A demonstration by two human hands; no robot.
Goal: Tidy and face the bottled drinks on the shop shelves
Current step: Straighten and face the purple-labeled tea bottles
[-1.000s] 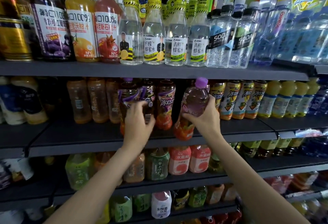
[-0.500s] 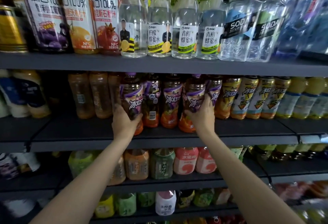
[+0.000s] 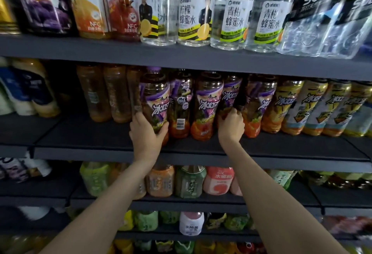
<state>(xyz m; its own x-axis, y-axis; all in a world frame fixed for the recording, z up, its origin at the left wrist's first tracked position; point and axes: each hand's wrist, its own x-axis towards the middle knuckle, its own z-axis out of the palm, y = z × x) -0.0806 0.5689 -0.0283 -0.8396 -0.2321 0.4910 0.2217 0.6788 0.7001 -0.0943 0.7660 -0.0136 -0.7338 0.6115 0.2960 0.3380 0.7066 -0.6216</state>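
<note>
A row of purple-labelled iced tea bottles stands upright on the dark middle shelf [image 3: 112, 147]. My left hand [image 3: 146, 133] grips the lower body of the leftmost purple-labelled bottle [image 3: 155, 96], whose label faces front. My right hand [image 3: 231, 125] grips the base of another purple-labelled bottle [image 3: 231, 96] further right in the same row. Between the two stand a bottle turned barcode-out [image 3: 180, 103] and one with its label facing front [image 3: 207, 103].
Yellow-labelled iced tea bottles [image 3: 314, 107] continue the row to the right; plain amber bottles [image 3: 104, 92] stand to the left. The shelf above carries juice, honey water [image 3: 193, 12] and soda water [image 3: 314, 12]. Lower shelves hold green, orange and pink drinks [image 3: 218, 181].
A second ago my right hand held a bottle tilted out of the row; it now stands upright among the others. Both hands slid lower on their bottles, and the view moved closer.
</note>
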